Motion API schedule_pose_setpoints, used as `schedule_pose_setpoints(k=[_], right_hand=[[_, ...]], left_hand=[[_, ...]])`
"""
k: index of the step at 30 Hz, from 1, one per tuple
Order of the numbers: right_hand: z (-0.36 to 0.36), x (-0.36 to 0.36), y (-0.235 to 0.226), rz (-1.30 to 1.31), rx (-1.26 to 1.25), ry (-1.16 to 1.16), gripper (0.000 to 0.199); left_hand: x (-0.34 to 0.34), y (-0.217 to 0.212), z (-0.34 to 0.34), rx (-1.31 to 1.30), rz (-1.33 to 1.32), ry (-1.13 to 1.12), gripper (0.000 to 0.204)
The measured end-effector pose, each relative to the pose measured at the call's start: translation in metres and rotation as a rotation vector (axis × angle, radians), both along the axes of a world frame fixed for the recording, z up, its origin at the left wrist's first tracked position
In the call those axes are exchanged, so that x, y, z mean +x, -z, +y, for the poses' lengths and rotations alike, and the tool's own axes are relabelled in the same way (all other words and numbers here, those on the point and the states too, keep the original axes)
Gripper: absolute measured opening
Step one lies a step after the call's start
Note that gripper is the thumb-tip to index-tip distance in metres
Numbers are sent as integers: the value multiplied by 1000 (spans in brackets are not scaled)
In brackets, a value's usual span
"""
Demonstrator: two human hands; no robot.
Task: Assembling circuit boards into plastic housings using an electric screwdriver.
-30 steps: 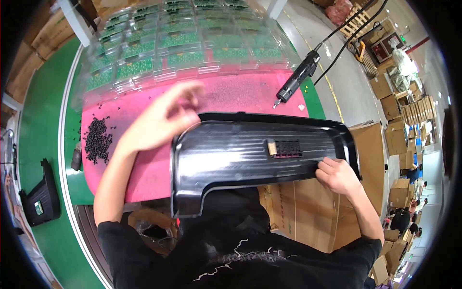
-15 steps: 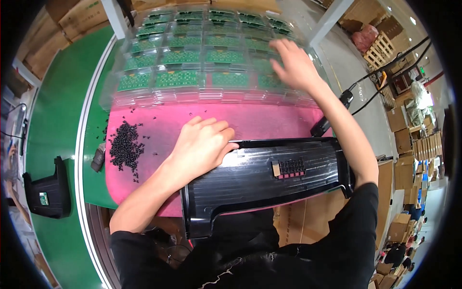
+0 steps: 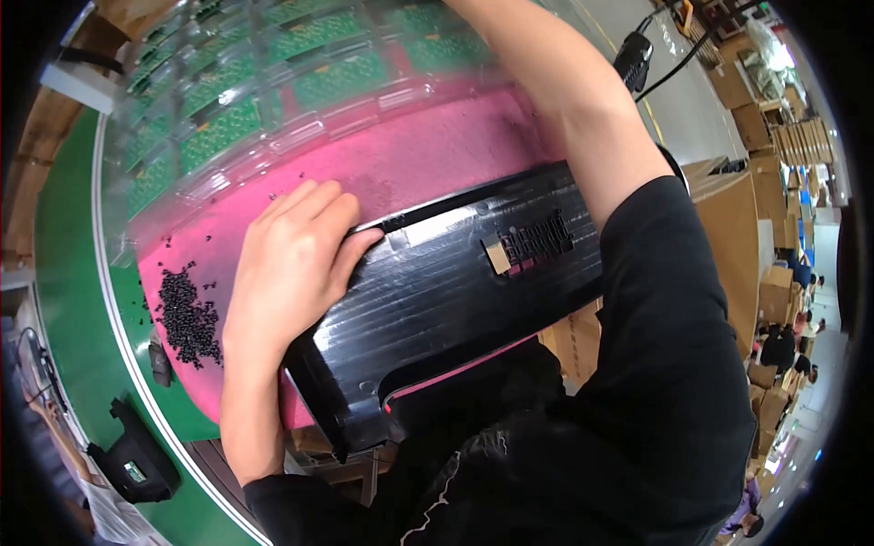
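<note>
A long black plastic housing (image 3: pixel 437 300) lies tilted across the near side of the pink mat (image 3: pixel 437 146). My left hand (image 3: pixel 296 259) grips its far left edge, thumb on the rim and fingers curled beyond it. A small slotted grid (image 3: pixel 539 244), with a tan patch at its left, sits in the housing. My right forearm (image 3: pixel 546 59) reaches up over the clear plastic trays (image 3: pixel 305 132) and past the top edge, so that hand is out of view. Green circuit boards (image 3: pixel 337 86) fill the tray pockets, blurred by motion.
Small black screw-like pieces (image 3: pixel 187 318) are heaped on the mat's left, beside a dark grey lump (image 3: pixel 160 359). Another black housing (image 3: pixel 137 464) lies on the green surface, near another person's arm (image 3: pixel 68 441). A black corded tool (image 3: pixel 635 59) shows beyond my right arm; cardboard boxes (image 3: pixel 715 227) stand right.
My right hand has reached farther out, beyond the top edge. The whole view has turned and shifted with my head. My left hand still grips the housing.
</note>
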State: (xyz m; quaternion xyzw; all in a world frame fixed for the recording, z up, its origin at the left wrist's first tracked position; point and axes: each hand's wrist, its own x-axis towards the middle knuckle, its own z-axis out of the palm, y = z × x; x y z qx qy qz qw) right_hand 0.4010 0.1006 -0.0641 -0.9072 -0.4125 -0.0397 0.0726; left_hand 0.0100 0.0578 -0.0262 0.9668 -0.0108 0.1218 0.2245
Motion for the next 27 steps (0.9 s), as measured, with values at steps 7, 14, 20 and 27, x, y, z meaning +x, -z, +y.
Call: schedule_pose_setpoints(k=[7,14,20,27], right_hand=[[-11,-7,-16,10,-14,-2,62],[-7,-4,-18,2,-84,-60,59],[22,-23,-45,97,-285,124,59],[-20,-5,-14,-569,135,-229,61]], left_hand=[[4,-3,-6,28,37,-13,26],[3,-1,-5,18,54,-27,28],[4,0,-3,26,55,-10,27],[4,-6,-5,45,57,38,24]])
